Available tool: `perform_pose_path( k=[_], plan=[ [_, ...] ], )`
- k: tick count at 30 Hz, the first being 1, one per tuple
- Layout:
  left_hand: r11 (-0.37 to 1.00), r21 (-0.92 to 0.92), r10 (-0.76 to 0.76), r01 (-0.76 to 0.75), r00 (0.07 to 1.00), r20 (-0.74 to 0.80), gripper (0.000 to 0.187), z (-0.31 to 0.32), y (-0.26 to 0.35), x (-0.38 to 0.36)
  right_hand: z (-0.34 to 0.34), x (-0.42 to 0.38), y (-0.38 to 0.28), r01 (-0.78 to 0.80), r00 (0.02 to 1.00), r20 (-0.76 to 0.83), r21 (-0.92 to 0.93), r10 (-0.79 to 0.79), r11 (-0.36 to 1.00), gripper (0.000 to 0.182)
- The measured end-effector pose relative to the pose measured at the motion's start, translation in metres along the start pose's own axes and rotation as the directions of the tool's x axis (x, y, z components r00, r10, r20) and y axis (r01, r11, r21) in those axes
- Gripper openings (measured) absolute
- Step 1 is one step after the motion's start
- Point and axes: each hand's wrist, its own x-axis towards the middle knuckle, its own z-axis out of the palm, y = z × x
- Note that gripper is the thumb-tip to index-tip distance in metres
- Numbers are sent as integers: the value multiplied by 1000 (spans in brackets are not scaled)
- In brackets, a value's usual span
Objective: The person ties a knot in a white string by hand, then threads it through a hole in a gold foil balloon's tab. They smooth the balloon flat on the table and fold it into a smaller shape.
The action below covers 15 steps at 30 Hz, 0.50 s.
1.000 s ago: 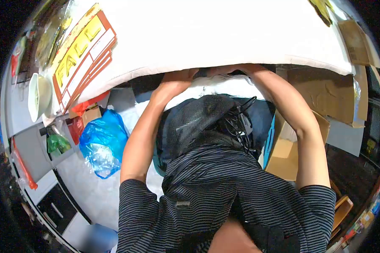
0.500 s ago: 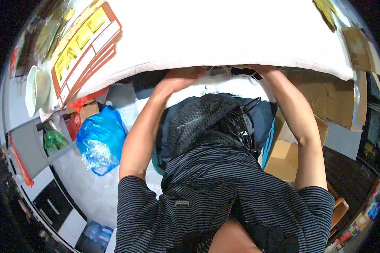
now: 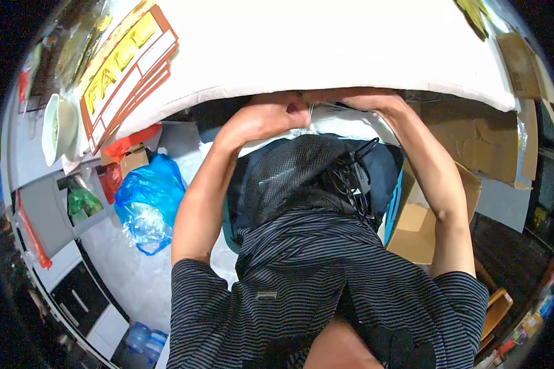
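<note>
A person's left hand (image 3: 266, 117) is curling at the front of a white-topped table (image 3: 326, 52), its thumb and fingers bending in close to a thin, pale strip (image 3: 310, 115); whether they are pinching it cannot be told. The right hand (image 3: 368, 98) is reaching in from the other side, its fingers stretching toward the left fingertips along the table's edge; its grip is partly hidden, and what it may be holding cannot be told.

The strip is lying just to the right of the left thumb, its long axis running roughly from the table's edge toward the person's lap, and the left hand is sitting nearer to it. The far end is disappearing among the fingers.

Beneath the hands, white material (image 3: 354, 121) is spreading across the lap. Closer to the striped shirt (image 3: 301, 264), dark mesh (image 3: 289, 169) is bunching beside black cables (image 3: 351, 190).

Farther out, red-bordered sheets (image 3: 126, 71) reading "FALL" are fanning over the table's left side, near a pale bowl (image 3: 60, 129). A blue plastic bag (image 3: 151, 200) is resting below them, while an open cardboard box (image 3: 412, 230) is standing on the person's right.
</note>
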Motion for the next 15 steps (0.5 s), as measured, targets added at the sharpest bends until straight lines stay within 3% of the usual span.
perform_pose_path(
  k=[1,2,3,4,6,11,14,15],
  plan=[
    [985,124,117,-116,993,-4,32,-1,2,2,-1,-2,-12,-16,1000,21,-148,20,989,38],
    [985,126,119,-117,993,-3,32,0,4,1,-1,-4,-18,-29,998,40,-294,43,955,34],
    [986,144,88,-86,996,-10,29,-2,13,-1,1,-1,-1,-29,998,37,-294,41,955,34],
    [985,162,58,-55,998,-17,26,-3,18,-3,5,4,30,141,990,9,-273,-144,952,32],
    [983,181,49,-43,998,-28,27,-1,18,-4,4,4,40,309,945,-24,-259,-326,915,29],
    [972,216,100,-93,995,-19,29,3,7,0,-2,-4,23,16,999,-30,-260,-25,965,32],
    [989,132,-70,66,997,23,34,-9,43,-20,-2,-2,74,143,986,-60,-193,-157,971,33],
    [998,20,-61,62,998,-33,37,-9,46,-23,-3,-4,76,186,977,-71,-173,-200,967,33]
  ],
)
